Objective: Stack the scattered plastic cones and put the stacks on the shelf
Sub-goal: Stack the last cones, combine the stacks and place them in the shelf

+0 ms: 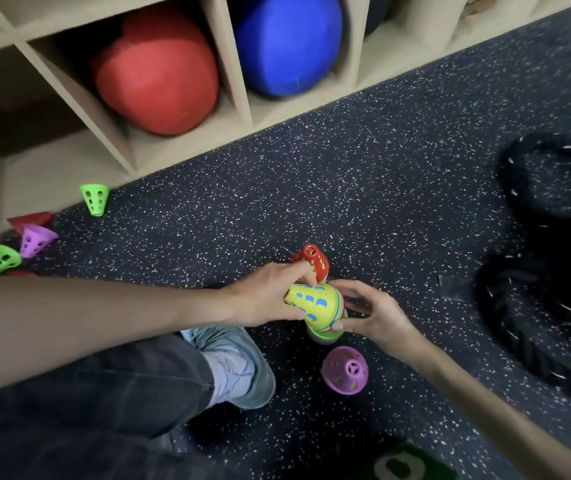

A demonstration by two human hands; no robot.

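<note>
Both hands grasp the yellow-topped cone stack (317, 308) mid-floor, left hand (266, 299) around its tip, right hand (374, 313) pinching the rims, long axis tilted left, with a red cone (313, 262) just beyond and a purple cone (345, 370) nearer the right hand.

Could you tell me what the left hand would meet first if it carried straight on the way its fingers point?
Probably the red cone just beyond the left hand, though depth is unclear.
</note>
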